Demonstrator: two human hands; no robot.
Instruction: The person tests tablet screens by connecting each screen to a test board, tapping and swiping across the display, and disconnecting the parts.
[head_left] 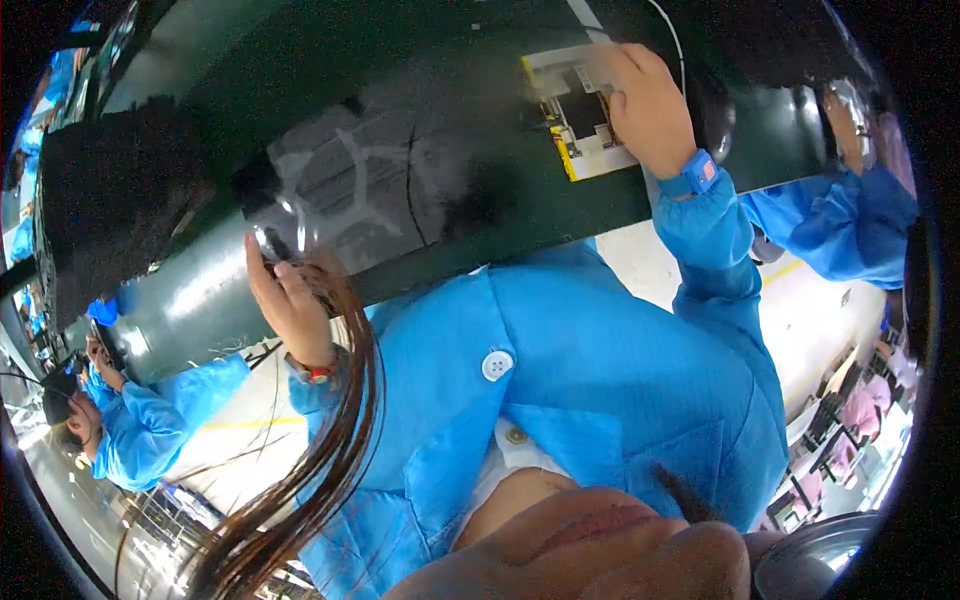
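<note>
My right hand (652,112) is over the right side of a flat white piece (595,160) with yellow edging and dark block-like patches. Its fingers are bent and slightly blurred; whatever they pinch is hidden. Around that wrist is a blue band with a square face (700,172). Lower left, at the bench's near edge, my left hand (298,318) has its fingers stretched out and its thumb apart. Just beyond its fingertips lies a small glossy dark item (282,228), too blurred to name. Strands of hair partly cover this hand.
A dark mat (385,180) with grey bands lies on the dark green bench (440,50). Black material (110,200) covers the bench at left. A white cable (678,40) runs near my right hand. People in blue work at left (150,430) and right (840,235).
</note>
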